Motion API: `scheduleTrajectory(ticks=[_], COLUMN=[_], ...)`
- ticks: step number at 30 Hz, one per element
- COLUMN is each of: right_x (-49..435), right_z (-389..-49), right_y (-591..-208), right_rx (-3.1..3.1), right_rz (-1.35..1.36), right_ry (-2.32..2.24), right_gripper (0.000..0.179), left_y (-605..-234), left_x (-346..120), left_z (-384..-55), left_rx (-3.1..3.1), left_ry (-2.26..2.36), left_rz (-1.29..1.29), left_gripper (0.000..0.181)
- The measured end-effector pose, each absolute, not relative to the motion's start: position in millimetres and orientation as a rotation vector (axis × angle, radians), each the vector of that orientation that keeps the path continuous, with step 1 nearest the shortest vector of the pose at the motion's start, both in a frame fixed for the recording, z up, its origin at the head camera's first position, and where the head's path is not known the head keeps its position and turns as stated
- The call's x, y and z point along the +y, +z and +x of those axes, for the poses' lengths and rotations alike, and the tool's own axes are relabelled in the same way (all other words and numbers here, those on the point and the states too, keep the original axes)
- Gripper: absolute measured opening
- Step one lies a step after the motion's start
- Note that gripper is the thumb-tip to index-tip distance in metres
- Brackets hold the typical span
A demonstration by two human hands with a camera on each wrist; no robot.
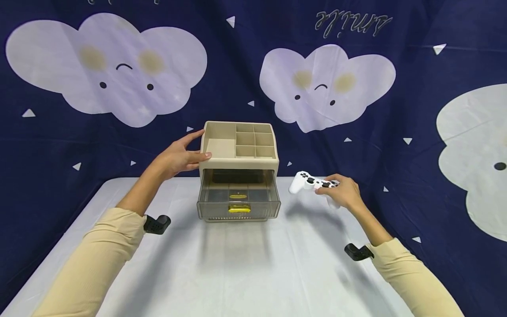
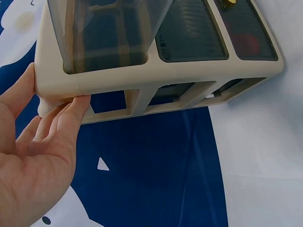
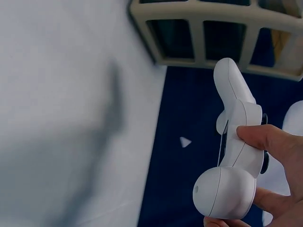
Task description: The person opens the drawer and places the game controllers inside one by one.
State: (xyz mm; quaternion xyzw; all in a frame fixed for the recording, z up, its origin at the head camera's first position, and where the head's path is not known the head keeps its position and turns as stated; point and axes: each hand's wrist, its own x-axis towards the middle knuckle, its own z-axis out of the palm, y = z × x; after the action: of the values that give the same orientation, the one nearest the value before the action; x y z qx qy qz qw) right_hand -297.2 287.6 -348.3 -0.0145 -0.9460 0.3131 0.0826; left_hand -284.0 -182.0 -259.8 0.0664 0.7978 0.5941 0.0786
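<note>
A cream desktop organizer (image 1: 239,164) with a divided open top stands on the table. Its top drawer (image 1: 214,210), see-through grey with a yellow handle (image 1: 239,208), is pulled out toward me. My left hand (image 1: 177,157) grips the organizer's upper left corner, thumb over the top rim and other fingers against the side frame (image 2: 135,105). To the right of the organizer, my right hand (image 1: 343,191) holds a white game controller (image 3: 235,142) above the table. The thumb and fingers pinch one end of it, and its other grip points toward the organizer.
Below the pulled-out drawer, the middle drawer (image 2: 191,33) and bottom drawer (image 2: 251,33) are closed; something reddish shows through the bottom one. The white tabletop (image 1: 237,281) ends at a dark blue cloth (image 1: 233,88) with cloud prints hanging behind.
</note>
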Motion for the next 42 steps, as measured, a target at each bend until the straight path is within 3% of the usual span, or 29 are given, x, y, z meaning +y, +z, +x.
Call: scheduleTrajectory(ticks=[20, 42], right_x=[256, 194], right_z=[-257, -225], right_y=[-262, -222], right_rx=[-2.81, -2.733], right_rz=[0.207, 0.382], right_ry=[0.791, 0.895], right_gripper=[0.058, 0.047], left_y=[-260, -262], left_x=[-183, -183], left_z=[-285, -286], left_rx=[2.371, 2.39], left_ry=[1.774, 1.762], left_rz=[0.215, 0.221], left_gripper=[0.092, 0.091])
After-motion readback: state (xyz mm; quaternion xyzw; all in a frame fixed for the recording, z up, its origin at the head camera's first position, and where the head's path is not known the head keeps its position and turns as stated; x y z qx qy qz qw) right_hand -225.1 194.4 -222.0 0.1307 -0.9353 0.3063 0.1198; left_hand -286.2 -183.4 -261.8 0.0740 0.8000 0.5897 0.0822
